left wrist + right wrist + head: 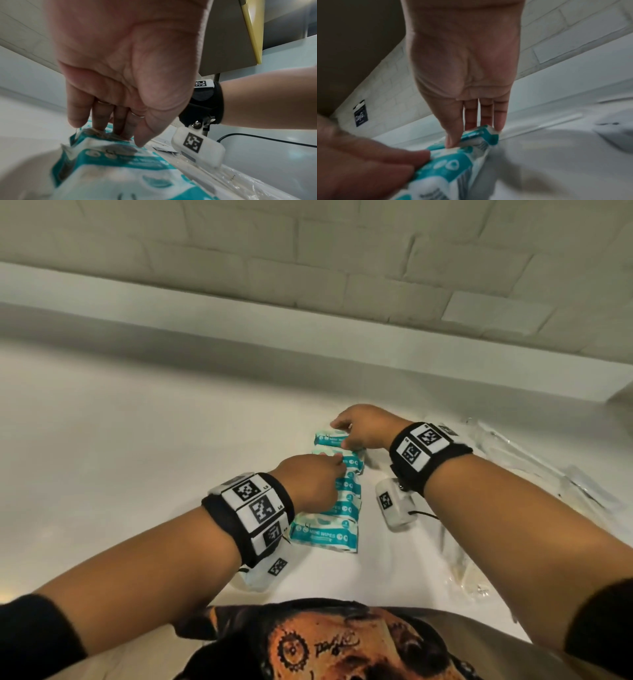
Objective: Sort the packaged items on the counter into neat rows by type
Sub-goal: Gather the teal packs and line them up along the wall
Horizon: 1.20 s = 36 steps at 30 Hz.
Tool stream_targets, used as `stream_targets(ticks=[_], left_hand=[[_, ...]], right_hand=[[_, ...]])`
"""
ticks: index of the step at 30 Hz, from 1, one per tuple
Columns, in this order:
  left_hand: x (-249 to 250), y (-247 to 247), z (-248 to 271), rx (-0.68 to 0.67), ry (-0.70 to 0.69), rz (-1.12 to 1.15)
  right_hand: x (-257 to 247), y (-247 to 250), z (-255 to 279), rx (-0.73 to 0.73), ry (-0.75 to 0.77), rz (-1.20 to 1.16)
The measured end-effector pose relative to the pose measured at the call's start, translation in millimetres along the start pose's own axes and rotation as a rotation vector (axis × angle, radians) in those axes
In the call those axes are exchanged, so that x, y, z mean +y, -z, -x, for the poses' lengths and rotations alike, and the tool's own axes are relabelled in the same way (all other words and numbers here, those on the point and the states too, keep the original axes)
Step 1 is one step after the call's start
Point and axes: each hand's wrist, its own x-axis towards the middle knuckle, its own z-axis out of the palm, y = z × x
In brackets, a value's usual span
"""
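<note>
Several teal-and-white mini wipes packs lie in one row that runs away from me on the white counter. My right hand pinches the farthest pack between thumb and straight fingers; the right wrist view shows that pack standing between them. My left hand reaches over the row, and its straight fingertips touch the top edge of the second-farthest pack. The palm hides the middle packs of the row.
Clear plastic-wrapped items lie scattered on the counter to the right of the row, with more near the front edge. A low ledge and a brick wall close off the back. Bare counter stretches to the left.
</note>
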Motion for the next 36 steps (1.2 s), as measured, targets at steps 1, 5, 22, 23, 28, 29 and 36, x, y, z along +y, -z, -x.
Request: stream_targets(ticks=[1,5,22,23,28,29,36], left_hand=[[0,0,0,0.004,-0.006,0.004],[-3,0,0,-0.006,-0.007,0.026],[4,6,1,-0.051,0.019,-0.046],[5,6,2,-0.054,0.021,-0.052],[7,11,5,-0.065,0.011,-0.055],[6,12,6,-0.075,0.005,-0.044],[2,10,24,-0.096,-0.037,-0.03]], right_hand=[[0,1,-2,-0.025,0.013,0.006],[15,14,-3,0.087,-0.024,-0.051],[12,1,14,-0.031,0.136,0.282],[11,1,13,-0.042,0.14,0.328],[7,6,17,-0.042,0.107,0.314],[7,6,18,-0.016,0.099,0.302],[56,6,28,-0.063,-0.181,0.326]])
